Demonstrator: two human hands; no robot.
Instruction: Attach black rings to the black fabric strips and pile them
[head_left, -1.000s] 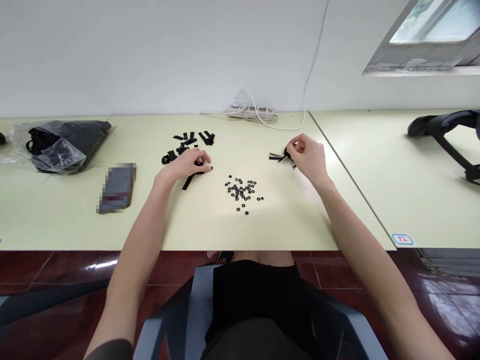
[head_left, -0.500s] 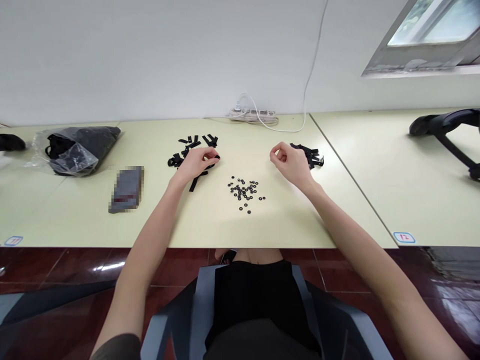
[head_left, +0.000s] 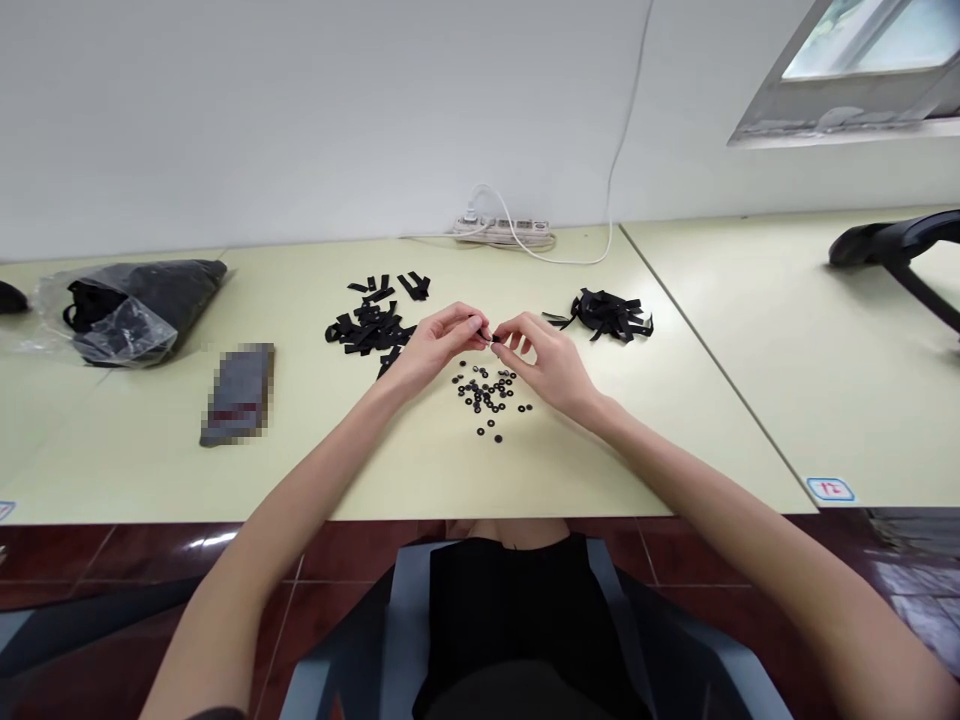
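Note:
My left hand (head_left: 441,348) is closed in a pinch around a small black strap piece (head_left: 481,334) above the middle of the table. Its fingertips meet those of my right hand (head_left: 553,362), which pinches at the strap's right end. Most of the strap is hidden by the fingers. Just below both hands lie many small black ring-shaped pieces (head_left: 486,392), scattered on the tabletop. To the left of my left hand is a loose pile of short black straps (head_left: 367,330). Another heap of black straps (head_left: 609,316) lies beyond my right hand.
A clear plastic bag (head_left: 142,312) with black material lies at the left, and a blurred-out grey object (head_left: 238,395) nearer. A power strip (head_left: 502,232) with a white cable stands against the wall. A black curved object (head_left: 892,245) is at far right.
Both hands have moved inward from the two strap piles and now meet above the rings. My left hand has brought a black strap along; my right hand has closed at its end.

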